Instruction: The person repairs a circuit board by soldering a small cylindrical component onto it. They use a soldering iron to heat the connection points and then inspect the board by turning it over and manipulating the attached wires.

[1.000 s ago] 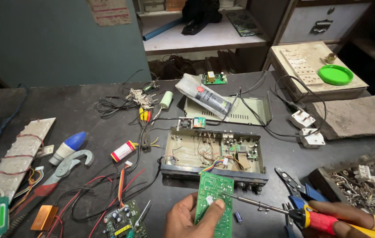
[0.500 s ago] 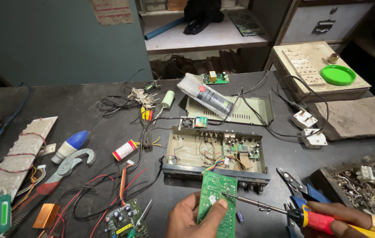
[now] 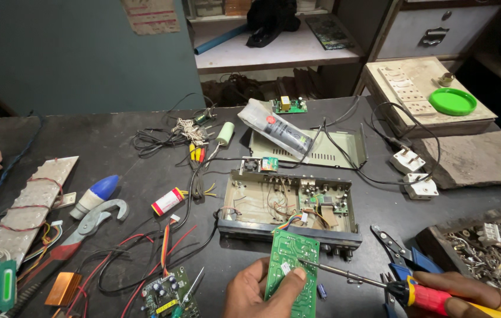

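Observation:
My left hand (image 3: 256, 292) holds a green circuit board (image 3: 290, 272) upright near the front edge, thumb pressed on its face. My right hand (image 3: 473, 294) grips a soldering iron (image 3: 380, 284) with a red and yellow handle; its metal tip touches the board's right side. Coloured wires run from the board's top into an opened metal device chassis (image 3: 288, 205) just behind it. The chassis lid (image 3: 333, 150) lies further back.
Blue-handled pliers (image 3: 396, 253) lie beside my right hand. A tray of metal scraps (image 3: 485, 247) sits at right. A small circuit board (image 3: 165, 293), tangled wires (image 3: 144, 259), a wrench (image 3: 94, 221), a blue-capped bulb (image 3: 94, 194) and a green lid (image 3: 451, 101) are spread about.
The board and both hands sit slightly lower in view as the head camera shifted; the iron tip stays at the board.

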